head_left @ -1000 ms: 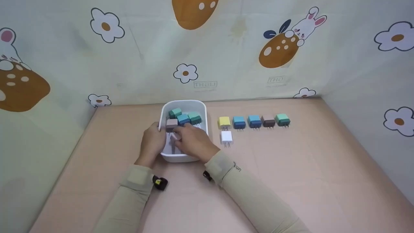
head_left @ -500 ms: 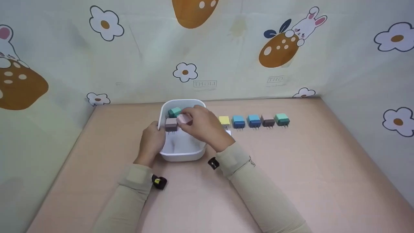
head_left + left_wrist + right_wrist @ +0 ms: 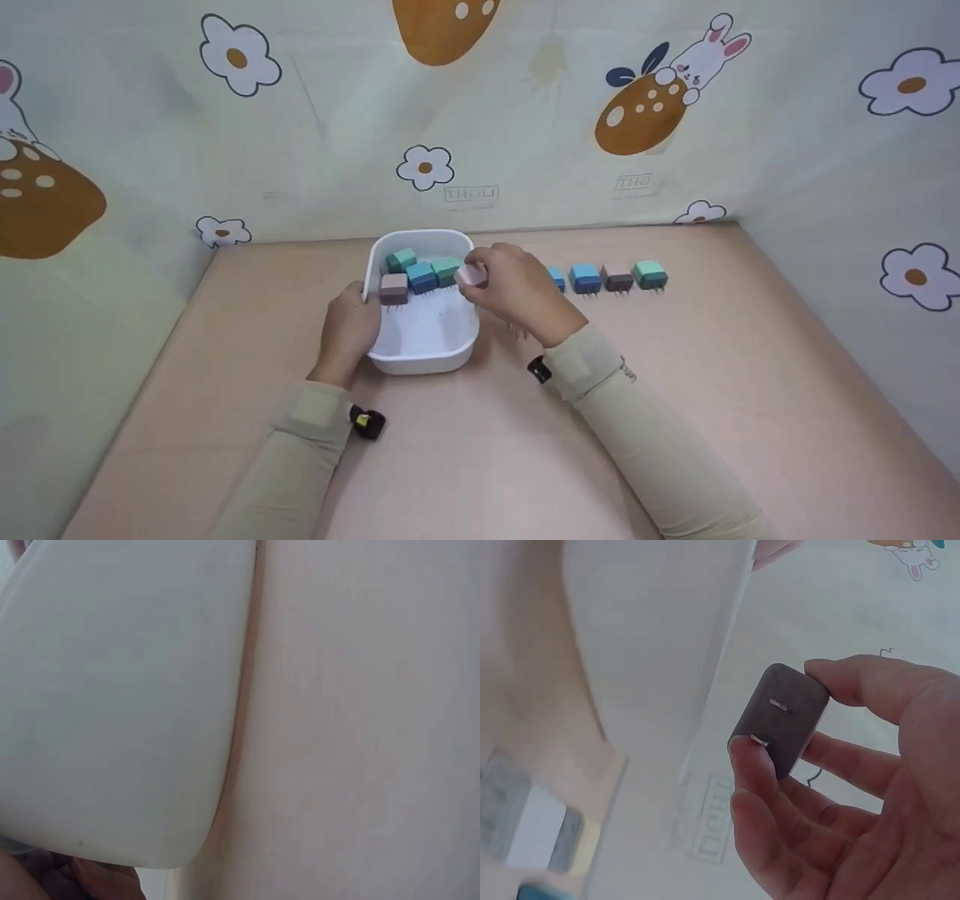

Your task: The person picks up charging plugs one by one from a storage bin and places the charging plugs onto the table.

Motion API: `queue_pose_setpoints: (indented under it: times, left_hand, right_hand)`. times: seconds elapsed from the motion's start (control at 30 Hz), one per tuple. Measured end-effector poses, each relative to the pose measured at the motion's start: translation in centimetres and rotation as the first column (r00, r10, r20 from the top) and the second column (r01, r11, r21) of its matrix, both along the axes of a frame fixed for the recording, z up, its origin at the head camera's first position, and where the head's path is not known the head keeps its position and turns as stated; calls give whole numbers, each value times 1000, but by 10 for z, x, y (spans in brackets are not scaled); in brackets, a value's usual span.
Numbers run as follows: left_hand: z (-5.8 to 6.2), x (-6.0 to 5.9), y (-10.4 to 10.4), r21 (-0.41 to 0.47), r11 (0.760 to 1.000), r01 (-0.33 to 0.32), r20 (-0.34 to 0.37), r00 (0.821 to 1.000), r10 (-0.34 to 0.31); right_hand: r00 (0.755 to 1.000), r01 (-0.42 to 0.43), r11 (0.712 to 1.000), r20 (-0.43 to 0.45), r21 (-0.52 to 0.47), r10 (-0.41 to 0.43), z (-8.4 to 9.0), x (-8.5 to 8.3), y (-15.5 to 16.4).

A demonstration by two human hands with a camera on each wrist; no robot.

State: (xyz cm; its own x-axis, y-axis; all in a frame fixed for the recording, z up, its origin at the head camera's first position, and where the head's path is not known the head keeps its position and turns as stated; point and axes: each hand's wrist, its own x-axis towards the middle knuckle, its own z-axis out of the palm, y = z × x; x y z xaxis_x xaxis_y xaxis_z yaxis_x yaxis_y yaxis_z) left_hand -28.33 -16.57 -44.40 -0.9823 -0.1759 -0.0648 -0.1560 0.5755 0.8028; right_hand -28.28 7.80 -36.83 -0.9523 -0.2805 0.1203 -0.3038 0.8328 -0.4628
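Pinching a pale pink plug adapter (image 3: 472,275) between thumb and fingertips, the right hand (image 3: 517,292) holds it in the air at the right rim of the white tub (image 3: 420,358); in the right wrist view the same adapter (image 3: 780,718) shows its two metal prongs facing the camera, gripped by the thumb on one side and the fingers (image 3: 859,686) on the other, the remaining fingers loosely curled beneath it. The left hand (image 3: 351,330) grips the left wall of the tub, fingers curled over the rim; the left wrist view shows only the tub's outer wall (image 3: 120,705) resting on the pink table surface (image 3: 360,720).

Inside the tub, against its far wall, lie four adapters: a teal adapter (image 3: 401,259), a brown adapter (image 3: 394,287), a blue adapter (image 3: 421,277) and a green adapter (image 3: 445,268), touching or just beside one another; the near part of the tub floor is bare.

To the right of the tub, a row stands on the table: a second blue adapter (image 3: 584,277), a dark brown adapter (image 3: 618,279) and a second green adapter (image 3: 649,274), prongs toward the person; one more blue one (image 3: 556,278) is partly hidden behind the right hand.
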Motion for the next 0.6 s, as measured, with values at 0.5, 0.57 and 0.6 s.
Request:
queue_pose_setpoints:
  times: [0.5,0.57,0.6]
  left_hand:
    - [1,-2,-1,9,1000,6,12,1000,-7]
    - [1,-1,-2,4,1000,4,7,1000,-4]
    - [2,-1,-2,2,1000,4,7,1000,-4]
  right_hand:
    - [989,129,992,75,-12,-128,-4,-3,58]
    - [985,143,990,96,-13,-141,-4,-5,63]
    - [983,151,988,106,-13,-149,-5,-5,65]
